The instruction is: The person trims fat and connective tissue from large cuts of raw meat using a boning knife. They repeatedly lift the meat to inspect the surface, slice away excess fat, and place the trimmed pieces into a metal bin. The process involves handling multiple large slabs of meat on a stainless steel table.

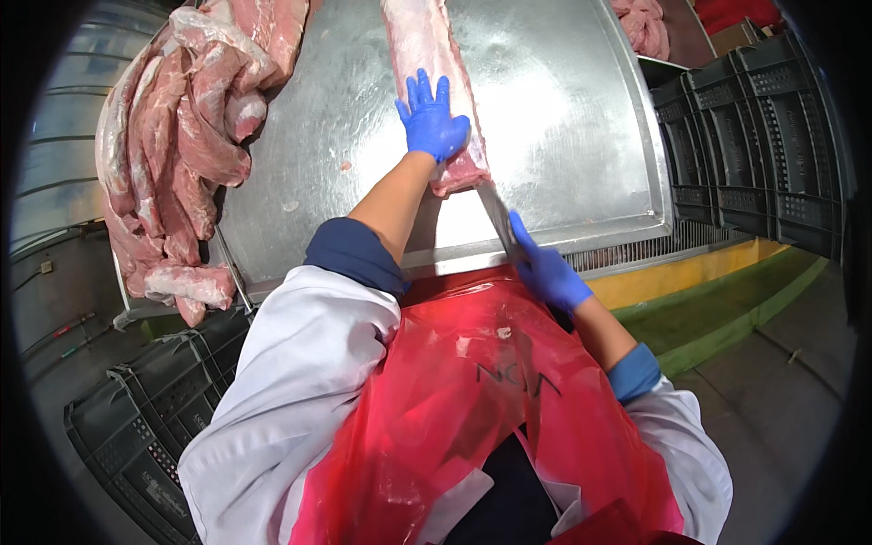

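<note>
A long slab of pale pink meat lies lengthwise on the metal table, its near end close to the front edge. My left hand, in a blue glove, presses flat on the slab with its fingers spread. In my right hand, also gloved in blue, is a knife. Its blade points away from me, and the tip reaches the near right corner of the meat. My right fingers wrap the handle, which is mostly hidden.
Several long cuts of meat are heaped at the table's left edge. Black crates stand at the right, and another black crate is low at the left. More meat shows at the far right. A red apron covers my front.
</note>
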Motion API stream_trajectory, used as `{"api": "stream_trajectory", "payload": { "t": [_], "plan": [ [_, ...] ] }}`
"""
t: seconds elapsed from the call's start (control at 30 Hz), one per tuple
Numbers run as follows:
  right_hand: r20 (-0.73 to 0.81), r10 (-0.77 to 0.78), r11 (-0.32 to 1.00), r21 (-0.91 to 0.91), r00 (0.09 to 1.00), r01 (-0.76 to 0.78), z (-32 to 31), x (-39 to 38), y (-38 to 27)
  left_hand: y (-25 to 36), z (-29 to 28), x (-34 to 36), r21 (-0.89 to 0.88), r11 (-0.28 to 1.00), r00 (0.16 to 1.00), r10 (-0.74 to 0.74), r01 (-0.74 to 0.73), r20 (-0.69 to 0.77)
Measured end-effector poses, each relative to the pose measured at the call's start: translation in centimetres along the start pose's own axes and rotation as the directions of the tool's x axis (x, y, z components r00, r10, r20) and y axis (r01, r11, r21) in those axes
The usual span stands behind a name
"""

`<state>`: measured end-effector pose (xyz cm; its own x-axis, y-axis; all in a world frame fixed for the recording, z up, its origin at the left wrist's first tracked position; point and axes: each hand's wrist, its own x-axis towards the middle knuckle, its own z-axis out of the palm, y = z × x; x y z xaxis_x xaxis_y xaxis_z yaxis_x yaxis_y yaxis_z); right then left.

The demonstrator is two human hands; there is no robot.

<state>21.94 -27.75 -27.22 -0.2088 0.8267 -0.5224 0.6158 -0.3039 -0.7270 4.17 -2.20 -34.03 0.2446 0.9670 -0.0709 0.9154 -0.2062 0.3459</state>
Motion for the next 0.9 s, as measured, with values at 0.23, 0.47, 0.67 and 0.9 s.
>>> {"api": "stream_trajectory", "payload": {
  "t": [0.23, 0.47, 0.67, 0.9],
  "plan": [
    [-0.119, 0.122, 0.984, 0.143, 0.985, -0.105, -8.3, -11.2, 7.4, 3.9, -5.1, 6.5, 0.015, 0.801, 0.781, -0.587, 0.598, 0.214],
    [-0.349, 0.331, 0.854, 0.507, 0.877, -0.120, -13.8, -11.1, 11.6, -5.5, -4.1, 7.2, -0.751, 0.389, 0.813, 0.009, 0.533, 0.582],
    [-0.288, 0.228, 0.890, 0.449, 0.930, -0.079, -17.4, -8.1, 12.3, -7.9, -3.7, 2.8, -0.704, 0.365, 0.771, -0.064, 0.609, 0.633],
    [-0.340, 0.041, 0.970, 0.238, 0.939, 0.044, -21.0, -2.2, 12.9, 1.4, -3.5, 5.3, -0.206, 0.953, 0.956, -0.255, 0.223, -0.144]
  ]
}}
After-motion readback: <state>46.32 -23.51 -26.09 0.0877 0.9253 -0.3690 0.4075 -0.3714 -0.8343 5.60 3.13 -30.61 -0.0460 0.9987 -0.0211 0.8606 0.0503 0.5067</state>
